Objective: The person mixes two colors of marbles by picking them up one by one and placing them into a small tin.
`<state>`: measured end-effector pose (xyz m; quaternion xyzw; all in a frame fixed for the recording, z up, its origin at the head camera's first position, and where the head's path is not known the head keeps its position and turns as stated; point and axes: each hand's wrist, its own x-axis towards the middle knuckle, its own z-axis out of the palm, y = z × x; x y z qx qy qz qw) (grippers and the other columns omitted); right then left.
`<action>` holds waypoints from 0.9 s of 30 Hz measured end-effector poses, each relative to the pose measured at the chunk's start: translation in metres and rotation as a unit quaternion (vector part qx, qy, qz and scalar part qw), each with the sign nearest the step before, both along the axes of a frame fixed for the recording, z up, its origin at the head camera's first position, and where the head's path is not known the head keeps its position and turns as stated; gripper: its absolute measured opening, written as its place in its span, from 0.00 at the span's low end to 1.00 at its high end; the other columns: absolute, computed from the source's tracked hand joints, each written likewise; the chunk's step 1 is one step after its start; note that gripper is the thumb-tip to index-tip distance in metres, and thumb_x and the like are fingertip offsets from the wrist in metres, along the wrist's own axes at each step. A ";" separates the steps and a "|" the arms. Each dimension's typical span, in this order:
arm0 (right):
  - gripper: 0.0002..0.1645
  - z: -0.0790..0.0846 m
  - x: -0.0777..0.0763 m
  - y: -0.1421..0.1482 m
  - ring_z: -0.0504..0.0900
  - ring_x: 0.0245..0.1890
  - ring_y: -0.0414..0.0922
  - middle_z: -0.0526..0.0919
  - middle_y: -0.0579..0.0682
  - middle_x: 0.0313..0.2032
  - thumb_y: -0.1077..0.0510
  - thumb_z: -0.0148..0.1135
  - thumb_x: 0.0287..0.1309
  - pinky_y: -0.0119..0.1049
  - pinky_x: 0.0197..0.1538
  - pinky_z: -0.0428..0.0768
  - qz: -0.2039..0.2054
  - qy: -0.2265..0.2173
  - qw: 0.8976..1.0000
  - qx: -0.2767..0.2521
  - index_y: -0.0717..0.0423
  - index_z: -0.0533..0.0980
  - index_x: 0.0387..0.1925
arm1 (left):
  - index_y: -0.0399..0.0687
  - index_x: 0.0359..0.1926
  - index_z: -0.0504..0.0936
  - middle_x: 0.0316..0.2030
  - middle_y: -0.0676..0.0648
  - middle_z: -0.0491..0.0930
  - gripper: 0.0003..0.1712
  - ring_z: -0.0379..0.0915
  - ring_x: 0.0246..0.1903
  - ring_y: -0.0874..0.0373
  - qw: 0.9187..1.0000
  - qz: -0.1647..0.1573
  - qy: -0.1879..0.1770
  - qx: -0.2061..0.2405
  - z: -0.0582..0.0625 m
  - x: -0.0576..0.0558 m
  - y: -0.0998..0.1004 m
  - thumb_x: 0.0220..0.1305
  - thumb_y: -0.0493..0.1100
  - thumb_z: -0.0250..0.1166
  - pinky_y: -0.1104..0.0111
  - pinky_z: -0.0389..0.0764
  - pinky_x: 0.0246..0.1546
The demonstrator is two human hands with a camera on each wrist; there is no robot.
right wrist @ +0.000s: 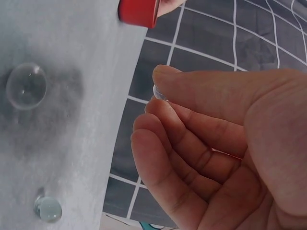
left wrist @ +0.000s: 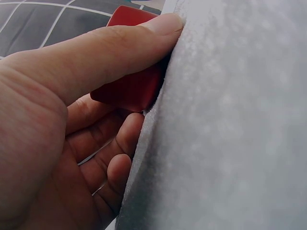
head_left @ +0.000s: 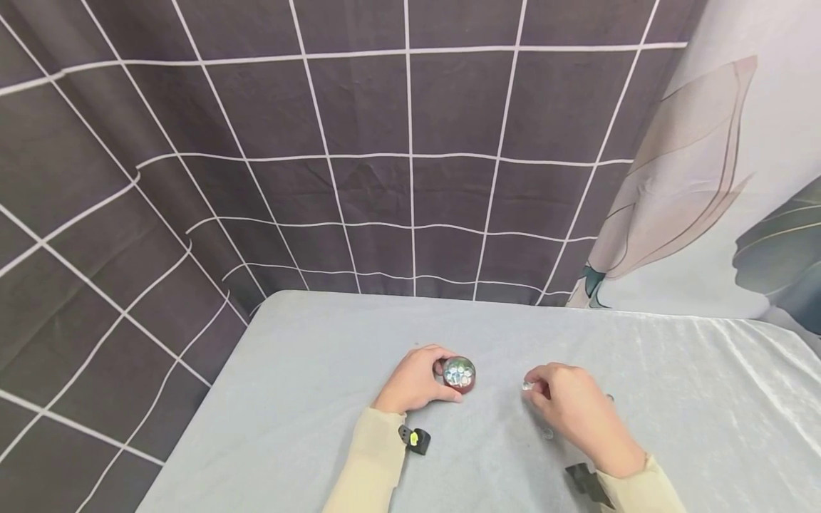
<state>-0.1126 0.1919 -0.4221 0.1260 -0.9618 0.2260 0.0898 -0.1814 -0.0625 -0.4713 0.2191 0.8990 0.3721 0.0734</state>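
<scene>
A small round red container (head_left: 467, 385) stands on the cloth, with several clear, shiny marbles (head_left: 458, 372) inside it. My left hand (head_left: 415, 380) holds it from the left side. In the left wrist view the thumb (left wrist: 110, 52) lies along its red wall (left wrist: 132, 88), and the other fingers are behind. To the right, my right hand (head_left: 574, 406) pinches a clear marble (right wrist: 159, 93) between thumb and fingertip, apart from the container. Most of that marble is hidden by the fingers.
Two more clear marbles lie on the pale cloth near my right hand: one marble (right wrist: 27, 86) below it and another marble (right wrist: 50, 209) beyond its far side. A dark gridded curtain (head_left: 359, 192) rises behind the table (head_left: 308, 335), with a leaf-patterned curtain (head_left: 693, 214) at the right.
</scene>
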 end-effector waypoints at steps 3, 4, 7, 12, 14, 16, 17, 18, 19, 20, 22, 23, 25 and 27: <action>0.06 0.000 -0.001 -0.003 0.70 0.23 0.36 0.74 0.39 0.22 0.65 0.73 0.46 0.37 0.31 0.74 0.003 0.006 1.000 -0.003 0.54 0.83 0.28 | 0.50 0.53 0.84 0.32 0.60 0.76 0.35 0.69 0.33 0.67 1.000 0.000 0.001 -0.001 0.000 0.000 0.000 0.40 0.46 0.85 0.71 0.73 0.41; 0.07 0.000 -0.002 -0.004 0.70 0.23 0.36 0.74 0.39 0.22 0.65 0.73 0.46 0.37 0.31 0.74 0.004 0.008 1.000 -0.003 0.54 0.83 0.28 | 0.50 0.53 0.84 0.32 0.60 0.76 0.35 0.69 0.33 0.67 1.000 0.000 0.001 -0.001 0.000 0.000 0.000 0.40 0.46 0.85 0.71 0.73 0.41; 0.07 0.001 -0.003 -0.006 0.70 0.23 0.36 0.74 0.39 0.22 0.65 0.73 0.46 0.37 0.31 0.75 0.008 0.014 1.000 -0.006 0.54 0.83 0.28 | 0.50 0.54 0.84 0.32 0.60 0.76 0.35 0.69 0.33 0.67 1.000 0.001 0.000 -0.001 0.000 0.000 0.000 0.40 0.47 0.85 0.71 0.73 0.42; 0.07 0.002 -0.005 -0.010 0.70 0.24 0.36 0.75 0.40 0.22 0.65 0.74 0.47 0.37 0.31 0.75 0.010 0.007 1.000 -0.010 0.54 0.84 0.29 | 0.51 0.53 0.84 0.32 0.60 0.76 0.35 0.69 0.33 0.68 1.000 0.001 -0.001 -0.002 0.000 0.000 0.000 0.40 0.47 0.85 0.72 0.73 0.41; 0.07 0.002 -0.005 -0.012 0.70 0.24 0.36 0.75 0.40 0.22 0.66 0.74 0.47 0.37 0.31 0.75 0.009 0.003 1.000 -0.013 0.54 0.84 0.29 | 0.50 0.53 0.84 0.32 0.60 0.76 0.35 0.69 0.33 0.67 1.000 0.000 0.001 -0.001 0.000 0.000 0.000 0.40 0.46 0.85 0.71 0.73 0.41; 0.07 0.002 -0.006 -0.014 0.71 0.24 0.36 0.76 0.39 0.22 0.66 0.74 0.47 0.37 0.31 0.75 0.011 0.003 1.000 -0.012 0.55 0.84 0.29 | 0.50 0.53 0.84 0.32 0.59 0.76 0.35 0.70 0.33 0.67 1.000 -0.001 0.003 0.000 0.001 0.000 0.000 0.40 0.46 0.85 0.71 0.73 0.41; 0.07 0.002 -0.006 -0.016 0.71 0.24 0.36 0.76 0.39 0.22 0.66 0.74 0.46 0.37 0.31 0.75 0.012 0.004 1.000 -0.013 0.55 0.84 0.29 | 0.50 0.53 0.84 0.32 0.59 0.76 0.35 0.70 0.33 0.67 1.000 0.000 0.002 -0.001 0.001 0.001 0.000 0.40 0.46 0.85 0.71 0.73 0.41; 0.07 0.002 -0.006 -0.017 0.71 0.23 0.35 0.76 0.39 0.22 0.65 0.75 0.46 0.37 0.31 0.76 0.013 0.005 1.000 -0.012 0.55 0.84 0.29 | 0.50 0.53 0.84 0.32 0.60 0.76 0.35 0.70 0.33 0.67 1.000 0.001 0.001 -0.003 0.001 0.001 0.000 0.40 0.47 0.85 0.72 0.73 0.41; 0.07 0.002 -0.007 -0.018 0.71 0.23 0.35 0.76 0.39 0.22 0.65 0.75 0.46 0.37 0.31 0.76 0.014 0.005 1.000 -0.013 0.55 0.84 0.29 | 0.50 0.53 0.84 0.32 0.60 0.76 0.35 0.70 0.33 0.67 1.000 0.002 0.000 -0.004 0.001 0.001 0.000 0.40 0.47 0.85 0.72 0.73 0.41; 0.07 0.002 -0.007 -0.019 0.71 0.23 0.35 0.76 0.39 0.22 0.65 0.75 0.46 0.37 0.31 0.76 0.015 0.005 1.000 -0.013 0.55 0.84 0.29 | 0.50 0.53 0.84 0.32 0.60 0.76 0.35 0.70 0.33 0.67 1.000 0.001 0.001 -0.005 0.001 0.000 0.000 0.40 0.47 0.85 0.72 0.73 0.41; 0.07 0.002 -0.007 -0.022 0.71 0.24 0.35 0.76 0.40 0.22 0.65 0.75 0.46 0.37 0.31 0.76 0.016 0.003 1.000 -0.013 0.55 0.84 0.29 | 0.50 0.53 0.84 0.32 0.60 0.76 0.35 0.70 0.33 0.67 1.000 0.001 0.001 -0.006 0.001 0.000 0.000 0.40 0.47 0.85 0.72 0.73 0.41; 0.07 0.002 -0.008 -0.023 0.71 0.24 0.36 0.76 0.40 0.22 0.65 0.75 0.46 0.37 0.31 0.76 0.016 0.002 1.000 -0.015 0.56 0.84 0.30 | 0.50 0.53 0.84 0.32 0.60 0.76 0.35 0.70 0.33 0.67 1.000 0.002 0.001 -0.006 0.000 0.000 0.000 0.40 0.47 0.85 0.72 0.73 0.41; 0.07 0.002 -0.008 -0.025 0.71 0.24 0.36 0.75 0.40 0.22 0.65 0.74 0.46 0.36 0.31 0.75 0.015 -0.001 1.000 -0.017 0.55 0.84 0.29 | 0.50 0.53 0.84 0.32 0.60 0.76 0.35 0.70 0.33 0.67 1.000 0.001 0.003 -0.003 0.000 -0.001 0.000 0.40 0.47 0.85 0.72 0.73 0.41; 0.07 0.002 -0.009 -0.027 0.70 0.24 0.36 0.75 0.40 0.22 0.66 0.74 0.46 0.36 0.31 0.74 0.016 0.000 1.000 -0.019 0.54 0.83 0.28 | 0.49 0.53 0.84 0.32 0.59 0.76 0.35 0.70 0.33 0.66 1.000 0.001 0.003 -0.001 0.000 -0.001 0.000 0.40 0.46 0.85 0.71 0.73 0.41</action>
